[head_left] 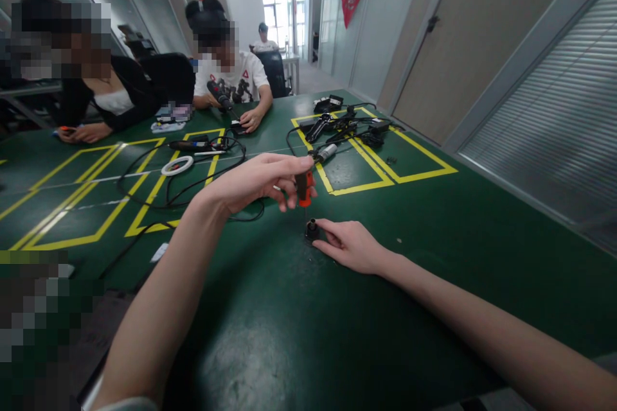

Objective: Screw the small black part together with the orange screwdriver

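Note:
My left hand (pixel 270 181) grips a screwdriver with an orange and black handle (pixel 304 189), held upright with its thin shaft pointing down. Below the shaft a small round black part (pixel 311 232) stands on the green table; a short brass-coloured piece shows at its top. The shaft's tip is close to this part, but I cannot tell whether they touch. From the right, my right hand (pixel 349 245) pinches the black part between thumb and fingers and keeps it against the table top.
Beyond my hands lie black cables and devices (pixel 332 128) within yellow tape outlines on the green table (pixel 434 237). A white ring (pixel 177 166) and a looped cable are at the left. Across the table a person (pixel 229 70) holds a power tool; another person (pixel 96 96) sits further left.

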### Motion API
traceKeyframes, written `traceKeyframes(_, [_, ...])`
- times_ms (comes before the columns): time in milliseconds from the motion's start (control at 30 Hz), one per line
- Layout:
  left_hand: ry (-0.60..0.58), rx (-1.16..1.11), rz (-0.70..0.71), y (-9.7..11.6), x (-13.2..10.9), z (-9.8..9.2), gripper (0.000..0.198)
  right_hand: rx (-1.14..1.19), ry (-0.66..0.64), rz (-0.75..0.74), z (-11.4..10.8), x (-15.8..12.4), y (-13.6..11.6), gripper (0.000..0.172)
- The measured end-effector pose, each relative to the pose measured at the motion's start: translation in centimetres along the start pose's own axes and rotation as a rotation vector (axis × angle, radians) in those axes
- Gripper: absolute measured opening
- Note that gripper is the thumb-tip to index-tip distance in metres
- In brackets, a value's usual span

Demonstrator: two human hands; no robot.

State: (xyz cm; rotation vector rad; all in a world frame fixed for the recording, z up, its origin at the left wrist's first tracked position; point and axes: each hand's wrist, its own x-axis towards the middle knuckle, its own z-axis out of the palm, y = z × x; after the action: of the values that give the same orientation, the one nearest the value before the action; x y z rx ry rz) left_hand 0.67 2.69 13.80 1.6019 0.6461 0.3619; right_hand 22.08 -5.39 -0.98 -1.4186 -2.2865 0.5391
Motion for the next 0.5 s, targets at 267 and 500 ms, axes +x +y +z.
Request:
traceKeyframes(267, [0.026, 0.017, 0.013, -0.12, -0.02, 0.31, 0.054, 0.009, -0.005, -0.002, -0.05, -0.03, 0.02, 0.025])
traceKeyframes(500, [-0.022, -0.091, 0.001, -0.27, 0.2, 0.2, 0.052, 0.015, -0.009, 0.006, -0.16, -0.08, 0.01, 0.024])
